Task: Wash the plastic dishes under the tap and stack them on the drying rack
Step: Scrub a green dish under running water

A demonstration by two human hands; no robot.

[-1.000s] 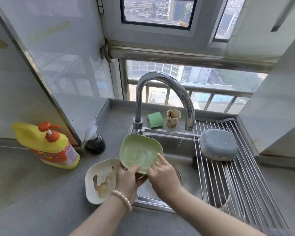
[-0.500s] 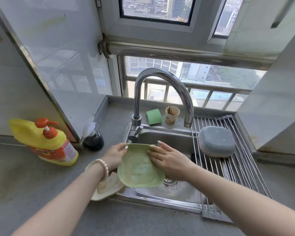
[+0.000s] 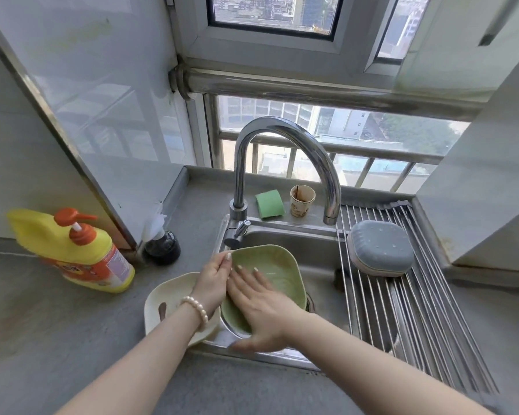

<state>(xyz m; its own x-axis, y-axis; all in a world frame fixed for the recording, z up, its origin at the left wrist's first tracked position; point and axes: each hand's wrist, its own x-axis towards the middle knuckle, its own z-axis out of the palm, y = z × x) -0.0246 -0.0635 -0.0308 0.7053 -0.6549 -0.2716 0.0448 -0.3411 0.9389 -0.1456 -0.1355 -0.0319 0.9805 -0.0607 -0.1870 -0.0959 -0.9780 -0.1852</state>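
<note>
- I see a polished metal tap (image 3: 285,151), mirror-bright, arching at the far side of a brushed steel sink (image 3: 285,244).
- On the right, the drying rack (image 3: 417,310) is thin shiny metal rods; a matt grey-blue plastic dish (image 3: 381,250) lies on it.
- The near green dish (image 3: 279,271) looks like smooth plastic with a wet sheen.
- The left cream dish (image 3: 168,298) is matt plastic.
- The countertop (image 3: 57,339) is dull grey.
- The far cup (image 3: 302,200) looks like paper.
- The yellow bottle (image 3: 69,253) is glossy plastic.

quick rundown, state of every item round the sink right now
green dish: tilted over the sink, left hand grips its rim, right hand flat inside
cream dish: on the counter, stained
grey-blue dish: upside down on the drying rack
tap: no stream visible
paper cup: upright, stained inside
soap bottle: upright
</note>
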